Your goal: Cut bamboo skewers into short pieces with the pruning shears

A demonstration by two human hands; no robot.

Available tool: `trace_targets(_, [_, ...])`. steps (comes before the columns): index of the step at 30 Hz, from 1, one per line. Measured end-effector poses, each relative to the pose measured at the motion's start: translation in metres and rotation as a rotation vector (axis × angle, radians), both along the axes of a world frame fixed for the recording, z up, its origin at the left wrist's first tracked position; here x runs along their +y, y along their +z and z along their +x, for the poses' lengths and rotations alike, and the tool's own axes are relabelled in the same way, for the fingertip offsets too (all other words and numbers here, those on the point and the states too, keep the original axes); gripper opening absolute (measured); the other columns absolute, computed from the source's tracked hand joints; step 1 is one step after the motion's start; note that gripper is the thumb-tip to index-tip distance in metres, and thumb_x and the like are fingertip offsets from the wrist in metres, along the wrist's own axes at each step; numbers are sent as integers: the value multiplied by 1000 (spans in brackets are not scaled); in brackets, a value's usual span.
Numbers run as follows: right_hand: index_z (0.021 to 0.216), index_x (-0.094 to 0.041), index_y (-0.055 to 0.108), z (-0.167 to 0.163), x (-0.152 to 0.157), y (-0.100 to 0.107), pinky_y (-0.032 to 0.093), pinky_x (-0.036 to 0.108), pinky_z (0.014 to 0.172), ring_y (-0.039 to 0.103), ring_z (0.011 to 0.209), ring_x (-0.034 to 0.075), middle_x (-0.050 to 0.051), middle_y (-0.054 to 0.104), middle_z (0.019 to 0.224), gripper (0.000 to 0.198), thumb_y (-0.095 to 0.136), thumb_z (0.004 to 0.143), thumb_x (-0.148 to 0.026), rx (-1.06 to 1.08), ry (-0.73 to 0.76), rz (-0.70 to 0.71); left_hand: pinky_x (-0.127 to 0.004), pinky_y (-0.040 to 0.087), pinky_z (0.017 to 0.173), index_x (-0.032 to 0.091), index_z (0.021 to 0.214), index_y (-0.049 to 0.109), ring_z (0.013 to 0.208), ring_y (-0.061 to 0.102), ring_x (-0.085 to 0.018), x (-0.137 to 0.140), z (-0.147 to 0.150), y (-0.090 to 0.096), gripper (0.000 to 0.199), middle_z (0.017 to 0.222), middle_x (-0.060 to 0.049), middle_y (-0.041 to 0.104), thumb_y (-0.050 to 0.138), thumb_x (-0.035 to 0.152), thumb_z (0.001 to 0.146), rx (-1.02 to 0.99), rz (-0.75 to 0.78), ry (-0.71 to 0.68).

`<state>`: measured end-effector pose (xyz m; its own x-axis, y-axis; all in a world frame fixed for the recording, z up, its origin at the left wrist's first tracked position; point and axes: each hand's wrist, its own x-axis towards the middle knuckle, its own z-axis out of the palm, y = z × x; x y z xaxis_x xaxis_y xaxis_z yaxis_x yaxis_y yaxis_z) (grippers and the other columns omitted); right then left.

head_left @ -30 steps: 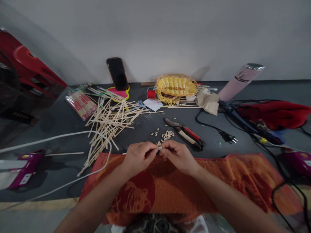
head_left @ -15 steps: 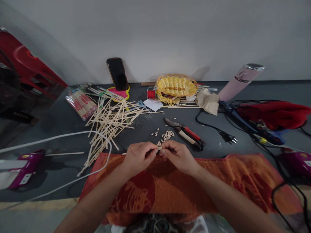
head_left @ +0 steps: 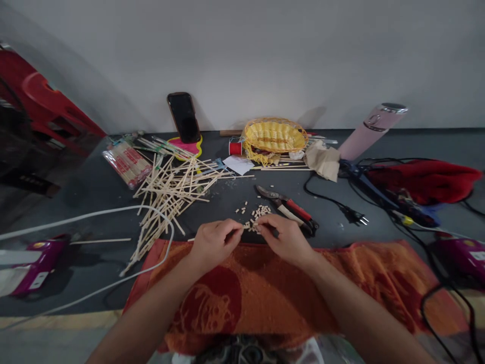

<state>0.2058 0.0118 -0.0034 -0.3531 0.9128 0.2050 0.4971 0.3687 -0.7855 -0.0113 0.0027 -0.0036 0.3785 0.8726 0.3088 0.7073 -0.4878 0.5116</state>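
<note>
My left hand [head_left: 216, 241] is closed in a pinch, with a short wooden stick piece [head_left: 245, 226] at its fingertips. Opposite it, a little apart, my right hand [head_left: 286, 239] pinches another small wooden piece [head_left: 255, 224] between thumb and forefinger. Both hands rest low over the table, at the far edge of an orange towel [head_left: 280, 293]. Just beyond the fingertips lies a loose pile of short cut stick pieces [head_left: 262, 209]. Pruning shears [head_left: 290, 206] with red and whitish handles lie right of the pile. My fingers partly cover the nearest pieces.
Long thin sticks [head_left: 176, 189] lie heaped on the left, beside a packet [head_left: 127, 164]. A phone [head_left: 184, 117], red thread spool [head_left: 235, 148], yellow basket [head_left: 276, 135] and pink flask [head_left: 373, 131] stand along the wall. A black plug [head_left: 354, 216] and cables lie right; a white cable [head_left: 170, 222] loops left.
My hands have drawn slightly apart at the fingertips. Earlier they met around a small piece; now a gap shows, with a wooden piece at each hand's fingers.
</note>
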Motion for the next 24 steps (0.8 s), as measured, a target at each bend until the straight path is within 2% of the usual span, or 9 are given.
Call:
trace_targets(3, [96, -20, 65, 16, 14, -3, 44, 38, 87, 58, 91, 22, 8, 69, 93, 18, 48, 92, -23, -219, -63, 206, -22, 44, 62, 22, 92, 66, 66, 66, -12, 4, -3, -1, 13, 76, 1, 72, 54, 27, 89, 11, -16, 44])
trace_targets(6, [95, -20, 68, 25, 22, -8, 42, 39, 88, 57, 90, 23, 8, 70, 92, 19, 48, 92, -22, -365, -55, 264, -22, 44, 62, 22, 93, 66, 67, 66, -12, 6, -5, -1, 14, 77, 1, 72, 54, 28, 89, 20, -23, 63])
trace_targets(11, [99, -20, 70, 25, 23, -14, 42, 39, 90, 56, 92, 23, 8, 70, 97, 24, 46, 94, -21, -431, -28, 288, -22, 44, 62, 22, 93, 66, 67, 66, -12, 6, -5, -2, 15, 77, 2, 72, 52, 28, 90, 47, -25, 58])
trace_targets(16, [103, -19, 68, 29, 24, -8, 43, 36, 89, 56, 93, 22, 8, 69, 98, 26, 44, 95, -20, -449, -50, 284, -21, 42, 61, 22, 92, 66, 66, 66, -12, 6, -5, -3, 15, 75, 2, 72, 52, 28, 89, 51, -33, 62])
trace_targets(19, [100, -18, 67, 39, 26, 0, 42, 38, 90, 54, 97, 23, 10, 67, 101, 21, 49, 93, -25, -545, -129, 292, -21, 43, 61, 22, 92, 67, 67, 66, -12, 8, -5, -3, 16, 76, 1, 72, 52, 28, 89, 42, -51, 70])
trace_targets(22, [96, -19, 65, 51, 26, 3, 44, 41, 83, 52, 102, 28, 12, 63, 108, 20, 59, 87, -36, -703, -267, 262, -21, 44, 63, 22, 94, 67, 69, 67, -12, 9, -6, -3, 16, 78, 1, 73, 52, 29, 90, 31, -67, 81])
trace_targets(24, [95, -19, 65, 57, 26, 2, 45, 42, 81, 51, 103, 29, 12, 60, 112, 23, 61, 85, -40, -781, -277, 234, -22, 44, 63, 22, 94, 67, 69, 67, -12, 9, -6, -2, 17, 78, 0, 73, 53, 29, 90, 23, -77, 90])
